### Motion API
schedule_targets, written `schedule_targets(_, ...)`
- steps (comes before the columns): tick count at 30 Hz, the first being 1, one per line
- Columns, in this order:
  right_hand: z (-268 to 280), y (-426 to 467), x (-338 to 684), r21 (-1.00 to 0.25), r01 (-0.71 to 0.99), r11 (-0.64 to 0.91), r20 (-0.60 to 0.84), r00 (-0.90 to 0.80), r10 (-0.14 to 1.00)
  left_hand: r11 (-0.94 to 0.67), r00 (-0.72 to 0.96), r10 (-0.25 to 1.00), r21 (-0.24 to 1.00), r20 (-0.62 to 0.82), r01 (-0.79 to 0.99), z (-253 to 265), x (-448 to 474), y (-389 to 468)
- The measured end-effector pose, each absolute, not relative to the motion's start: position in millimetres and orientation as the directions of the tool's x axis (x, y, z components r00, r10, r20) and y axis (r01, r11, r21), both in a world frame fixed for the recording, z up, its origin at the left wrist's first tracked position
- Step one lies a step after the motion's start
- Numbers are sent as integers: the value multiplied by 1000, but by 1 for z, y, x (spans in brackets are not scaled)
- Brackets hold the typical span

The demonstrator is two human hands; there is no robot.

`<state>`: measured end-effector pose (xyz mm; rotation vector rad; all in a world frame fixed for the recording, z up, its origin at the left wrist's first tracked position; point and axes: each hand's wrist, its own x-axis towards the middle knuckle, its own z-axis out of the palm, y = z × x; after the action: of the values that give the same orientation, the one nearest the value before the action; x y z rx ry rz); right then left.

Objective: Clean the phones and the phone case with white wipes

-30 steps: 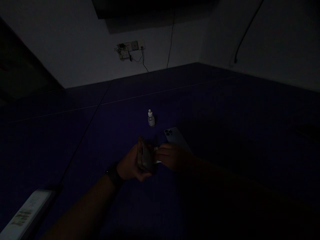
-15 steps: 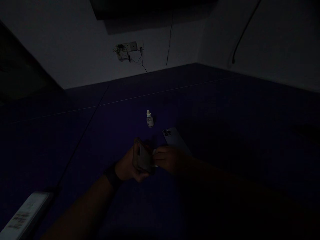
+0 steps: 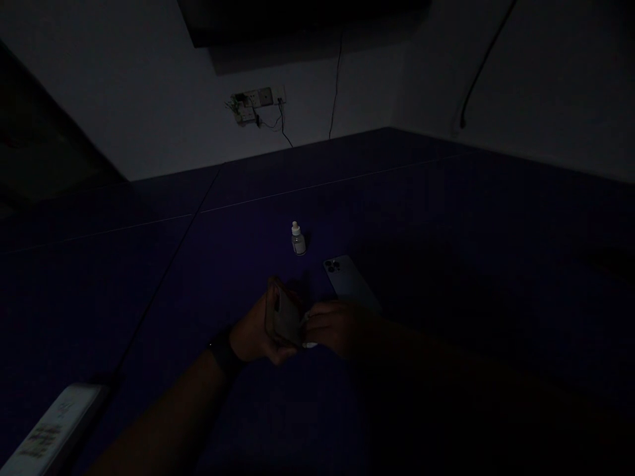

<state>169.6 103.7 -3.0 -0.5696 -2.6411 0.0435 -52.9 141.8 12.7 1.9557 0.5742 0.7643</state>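
In dim light, my left hand (image 3: pixel 265 337) is wrapped around a phone case (image 3: pixel 288 318), tilted up with its camera cutout near the top. A dark watch band circles that wrist. My right hand (image 3: pixel 335 325) is closed on a small white piece, perhaps a wipe or cloth (image 3: pixel 310 344), pressed at the right edge of the case; most of it is hidden by the fingers. Just beyond my right hand lies a phone (image 3: pixel 353 283), back up, with its camera lenses at the far end. A small dropper bottle (image 3: pixel 298 243) with a pale cap stands upright past both hands.
The surface is dark purple (image 3: pixel 238 264) with thin seam lines. A long white box (image 3: pixel 54 430) with print on it lies at the lower left. Sockets with cables (image 3: pixel 255 102) are on the back wall, under a dark screen (image 3: pixel 297 16).
My right hand, with the white piece, has slid slightly down along the edge of the case. My left hand keeps its hold, and the view has shifted a little.
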Motion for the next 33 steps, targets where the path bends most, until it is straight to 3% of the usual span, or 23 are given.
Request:
schedule_targets(8, 3, 106, 178, -331, 258, 908, 487, -777, 398, -525, 718, 633, 842, 289, 124, 13, -56, 143)
schedule_targets(11, 12, 104, 186, -476, 375, 796, 535, -594, 600, -549, 656, 675, 824, 339, 140, 13, -58, 137)
schedule_targets(14, 21, 99, 188, -684, 494, 537, 459, -281, 843, -568, 591, 718, 800, 368, 192, 17, -57, 129)
schedule_targets(18, 25, 96, 186, -814, 466, 346, 358, -66, 931, -548, 557, 770, 770, 312, 326, 27, -53, 124)
schedule_targets(20, 26, 97, 187, -834, 445, 327, 367, 4, 930, -562, 526, 803, 650, 280, 512, 33, -49, 124)
schedule_targets(22, 27, 99, 191, -854, 419, 308, 379, 97, 920, -530, 472, 847, 453, 244, 717, 40, -46, 124)
schedule_targets(25, 30, 101, 199, -893, 374, 252, 362, 260, 895, -416, 388, 907, 205, 165, 886, 49, -40, 122)
schedule_targets(28, 33, 102, 204, -909, 351, 226, 347, 336, 875, -354, 345, 933, 83, 105, 932, 54, -36, 118)
schedule_targets(33, 28, 105, 201, -891, 365, 270, 372, 243, 896, -315, 316, 947, -13, 54, 949, 56, -33, 113)
